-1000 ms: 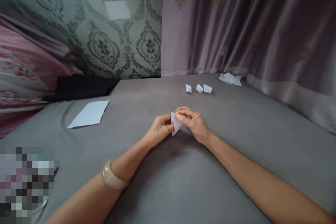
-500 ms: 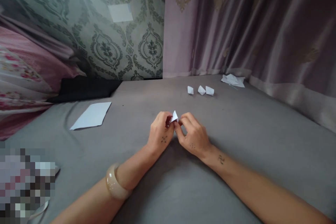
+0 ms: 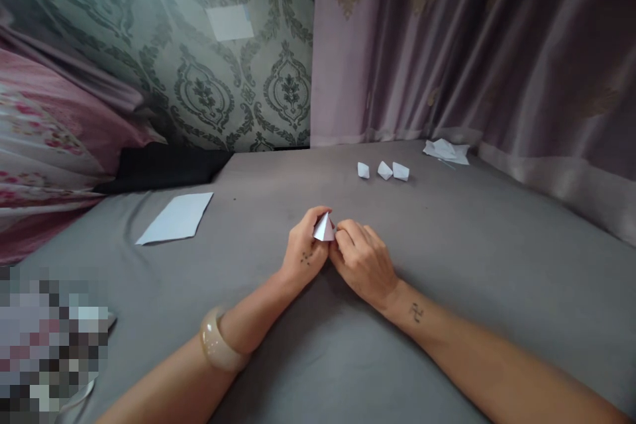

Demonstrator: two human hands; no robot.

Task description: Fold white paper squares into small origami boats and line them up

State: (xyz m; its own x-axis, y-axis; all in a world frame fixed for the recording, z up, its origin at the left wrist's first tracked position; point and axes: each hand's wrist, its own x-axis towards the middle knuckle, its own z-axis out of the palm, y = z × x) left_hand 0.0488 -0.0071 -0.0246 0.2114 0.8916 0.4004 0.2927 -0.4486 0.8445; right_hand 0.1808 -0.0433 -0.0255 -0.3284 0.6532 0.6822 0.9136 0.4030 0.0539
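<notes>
My left hand (image 3: 303,252) and my right hand (image 3: 362,262) meet over the grey sheet (image 3: 447,265), fingers pinched together on a small white folded paper piece (image 3: 324,228). The piece shows as a little triangle sticking up between my fingertips. A pale bangle (image 3: 218,344) circles my left wrist. Three finished small folded paper pieces (image 3: 383,170) lie in a row farther back. A flat white paper sheet (image 3: 176,217) rests to the left.
A heap of white paper scraps (image 3: 446,150) lies at the back right by the mauve curtain (image 3: 497,59). Patterned wallpaper (image 3: 223,79) rises behind, a pink floral blanket (image 3: 44,146) and a black cloth (image 3: 163,165) at the left.
The paper went from a longer flap held upright to a small compact triangle. Both hands lowered toward the sheet and closed tighter around it.
</notes>
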